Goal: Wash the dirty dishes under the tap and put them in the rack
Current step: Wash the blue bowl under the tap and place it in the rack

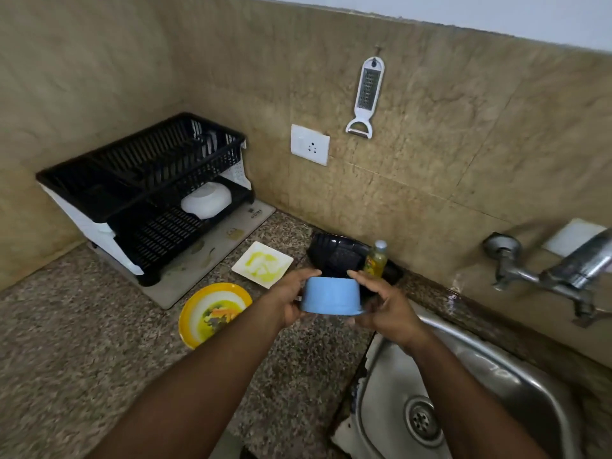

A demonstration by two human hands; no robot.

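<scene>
grip: my left hand (288, 298) and right hand (385, 308) clasp the blue bowl (331, 297) upside down by its sides | where: above counter, between sink (490, 385) and rack (145, 190) | advice: keep it inverted to drain, set beside white bowl (207, 199)

Wall-hung grater (367, 91), white socket (310, 144), oil bottle (376, 258).

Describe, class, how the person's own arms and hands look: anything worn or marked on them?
Both forearms are bare right to the bottom edge of the picture: no sleeves, gloves or watch show. The left hand and right hand carry no visible rings or markings.
</scene>
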